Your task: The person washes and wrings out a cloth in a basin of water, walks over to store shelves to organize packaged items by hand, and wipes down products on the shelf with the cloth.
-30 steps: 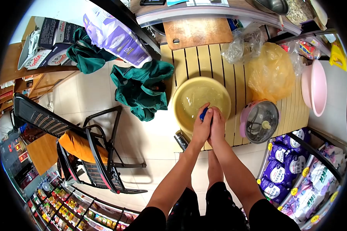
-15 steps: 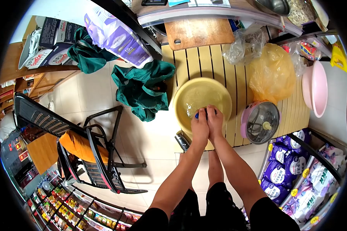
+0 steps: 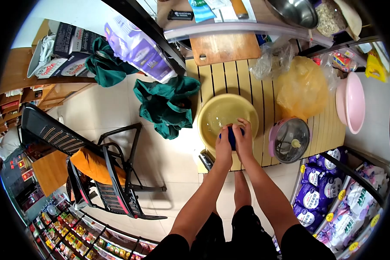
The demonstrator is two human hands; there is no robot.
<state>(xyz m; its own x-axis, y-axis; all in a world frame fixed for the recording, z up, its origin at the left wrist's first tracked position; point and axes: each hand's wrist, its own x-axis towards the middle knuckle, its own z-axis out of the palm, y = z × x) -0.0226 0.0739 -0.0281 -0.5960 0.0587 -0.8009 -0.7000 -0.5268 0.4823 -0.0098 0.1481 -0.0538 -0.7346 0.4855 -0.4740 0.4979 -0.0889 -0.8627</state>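
My left hand (image 3: 223, 145) and my right hand (image 3: 244, 142) are side by side over the near edge of a yellow basin (image 3: 202, 133). Between them they hold a small dark blue object (image 3: 232, 138), its kind hidden by my fingers; my left hand closes on one side of it and my right on the other. One finger of the right hand is lifted a little. Water with bright glints lies in the basin, which stands on a slatted wooden table (image 3: 264, 149).
Right of the basin are a glass-lidded pot (image 3: 289, 141), an orange plastic bag (image 3: 303, 89) and a pink basin (image 3: 353, 104). A cutting board (image 3: 225, 47) lies behind. A dark cylinder (image 3: 206, 160) stands near the front left corner. Green bags (image 3: 167, 104) and a folding chair (image 3: 112, 173) are at left.
My hands have come apart slightly and more of the blue object shows between them. The whole view has shifted a little downward.
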